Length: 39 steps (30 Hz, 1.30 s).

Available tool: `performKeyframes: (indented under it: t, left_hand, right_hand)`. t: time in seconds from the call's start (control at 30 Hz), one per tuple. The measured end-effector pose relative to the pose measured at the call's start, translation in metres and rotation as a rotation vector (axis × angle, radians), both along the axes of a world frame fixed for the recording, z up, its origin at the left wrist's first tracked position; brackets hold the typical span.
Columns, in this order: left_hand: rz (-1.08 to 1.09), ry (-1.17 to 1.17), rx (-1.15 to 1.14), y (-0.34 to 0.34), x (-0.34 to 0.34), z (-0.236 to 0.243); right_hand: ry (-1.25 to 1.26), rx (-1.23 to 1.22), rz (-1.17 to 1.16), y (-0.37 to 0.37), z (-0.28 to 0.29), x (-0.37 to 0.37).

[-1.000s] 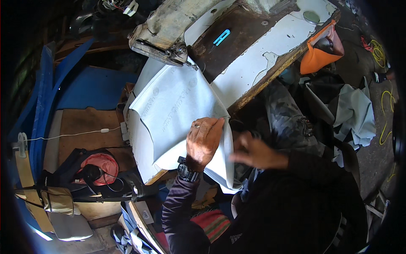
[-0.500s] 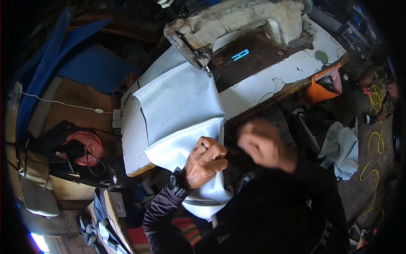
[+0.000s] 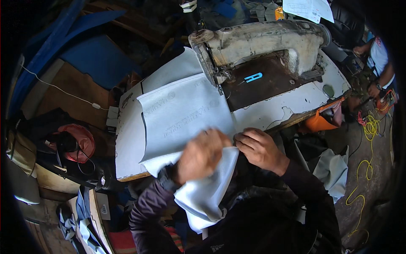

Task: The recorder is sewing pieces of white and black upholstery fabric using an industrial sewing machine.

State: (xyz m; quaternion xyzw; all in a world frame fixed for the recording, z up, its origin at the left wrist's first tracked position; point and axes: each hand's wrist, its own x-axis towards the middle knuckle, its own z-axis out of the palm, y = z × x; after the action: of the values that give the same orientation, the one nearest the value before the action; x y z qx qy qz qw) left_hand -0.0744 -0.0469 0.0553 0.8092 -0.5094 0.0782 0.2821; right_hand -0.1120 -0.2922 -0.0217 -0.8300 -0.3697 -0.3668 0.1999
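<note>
A white sheet of material (image 3: 177,110) with faint print and a folded seam lies on the table under the old sewing machine (image 3: 258,38), its lower part hanging over the front edge. My left hand (image 3: 203,154) is on the sheet near that edge, smeared by motion, with fingers curled; whether it grips is unclear. My right hand (image 3: 258,148) pinches the sheet's right edge at the table's front. A light-blue thread snipper (image 3: 254,77) lies on the dark machine bed.
An orange pouch (image 3: 315,123) hangs below the worn white tabletop (image 3: 268,116). Another person (image 3: 378,59) is at the far right, near a tangled yellow cord (image 3: 371,126) on the floor. Bags (image 3: 76,142) and boards crowd the left; grey scraps (image 3: 330,173) lie at right.
My right hand has moved in from the right to the sheet's edge. My left hand has shifted slightly over the fold. The view has swung, showing more of the machine and the other person.
</note>
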Motion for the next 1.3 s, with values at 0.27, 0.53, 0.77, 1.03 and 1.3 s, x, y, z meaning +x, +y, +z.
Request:
performKeyframes:
  t: [0.27,0.53,0.77,1.03,1.3]
  left_hand:
    - [0.232,-0.113,0.007,-0.015,0.212,-0.042]
    - [0.226,0.007,0.131,-0.026,0.233,-0.065]
    - [0.182,-0.068,0.132,-0.028,0.237,-0.065]
    - [0.193,-0.119,0.141,-0.028,0.246,-0.058]
    - [0.196,-0.188,0.199,-0.030,0.284,-0.058]
  right_hand:
    - [0.104,-0.173,-0.042,-0.008,0.005,-0.005]
    - [0.169,-0.269,-0.025,-0.016,0.015,-0.001]
    - [0.194,-0.316,0.027,-0.020,0.017,0.008]
    - [0.222,-0.274,0.029,-0.020,0.015,0.024]
    - [0.283,-0.251,0.029,-0.014,0.019,0.056]
